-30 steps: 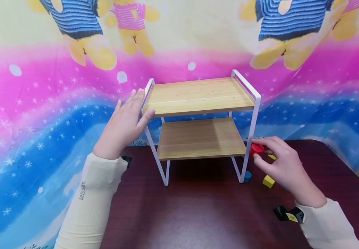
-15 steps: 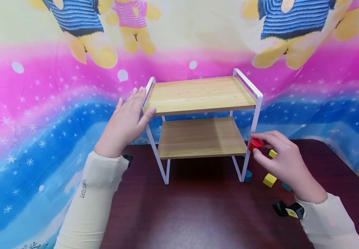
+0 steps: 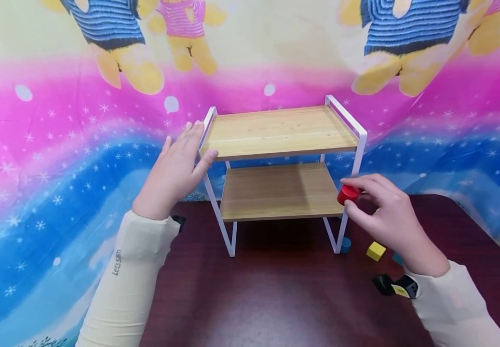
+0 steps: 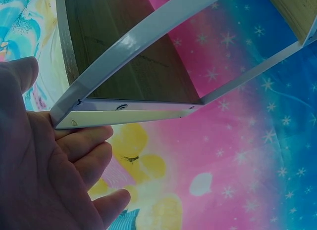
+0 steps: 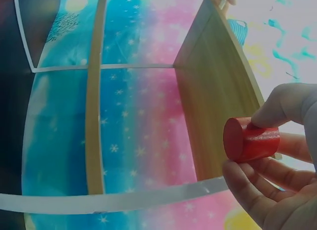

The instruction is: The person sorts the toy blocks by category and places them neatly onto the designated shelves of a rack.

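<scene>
The left hand (image 3: 169, 171) – fingers straight – rests against the two-tier wooden shelf's (image 3: 276, 132) left end; by its near right leg, the right hand (image 3: 386, 214) pinches a red cylinder (image 3: 347, 195) – yellow block (image 3: 375, 251) lower right.

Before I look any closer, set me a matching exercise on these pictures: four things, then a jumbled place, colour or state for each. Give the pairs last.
1. Red cylinder
2. Left hand
3. Rack frame
4. Tabletop

A. Dark reddish brown
B. At the upper left side of the rack, fingers extended
C. Pinched by the right hand
D. White

Pairs: 1-C, 2-B, 3-D, 4-A
</scene>
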Available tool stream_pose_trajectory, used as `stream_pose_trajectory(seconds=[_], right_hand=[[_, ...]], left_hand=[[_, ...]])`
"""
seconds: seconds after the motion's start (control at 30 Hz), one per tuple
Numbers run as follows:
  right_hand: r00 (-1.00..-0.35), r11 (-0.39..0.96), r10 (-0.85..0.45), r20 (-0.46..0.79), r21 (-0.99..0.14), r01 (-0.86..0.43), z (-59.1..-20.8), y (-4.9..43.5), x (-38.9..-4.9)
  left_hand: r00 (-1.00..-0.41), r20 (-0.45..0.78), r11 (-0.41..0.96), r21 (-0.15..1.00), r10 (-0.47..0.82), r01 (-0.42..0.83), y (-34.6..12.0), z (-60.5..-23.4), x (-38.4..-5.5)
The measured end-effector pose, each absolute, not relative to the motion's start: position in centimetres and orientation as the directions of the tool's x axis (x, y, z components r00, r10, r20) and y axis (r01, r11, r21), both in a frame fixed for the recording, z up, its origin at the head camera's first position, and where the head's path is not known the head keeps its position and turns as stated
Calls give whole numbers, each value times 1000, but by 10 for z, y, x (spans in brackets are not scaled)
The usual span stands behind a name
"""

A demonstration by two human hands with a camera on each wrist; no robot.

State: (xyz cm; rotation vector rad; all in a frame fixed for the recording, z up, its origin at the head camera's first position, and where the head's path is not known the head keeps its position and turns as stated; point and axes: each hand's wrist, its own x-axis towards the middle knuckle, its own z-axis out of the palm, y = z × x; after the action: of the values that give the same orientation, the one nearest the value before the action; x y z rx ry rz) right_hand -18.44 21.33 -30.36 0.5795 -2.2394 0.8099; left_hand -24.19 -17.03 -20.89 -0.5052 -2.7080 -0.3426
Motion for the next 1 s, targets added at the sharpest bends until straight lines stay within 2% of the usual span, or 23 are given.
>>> stream_pose_trajectory(seconds=[0.3,0.8,1.0], right_hand=[[-666,699,-170,726,-388,-601,-294,204,-186],[-607,695,-170,776,-342,-632,-283,200,-189],[-615,693,-165,771,-353,-629,-278,197,-188]], left_hand=[[-870,395,906,171,296,386,-170,-209,-240],[-864,410,904,175,293,390,-169,-211,-241],[-861,415,901,181,293,394,-170,-212,-241]])
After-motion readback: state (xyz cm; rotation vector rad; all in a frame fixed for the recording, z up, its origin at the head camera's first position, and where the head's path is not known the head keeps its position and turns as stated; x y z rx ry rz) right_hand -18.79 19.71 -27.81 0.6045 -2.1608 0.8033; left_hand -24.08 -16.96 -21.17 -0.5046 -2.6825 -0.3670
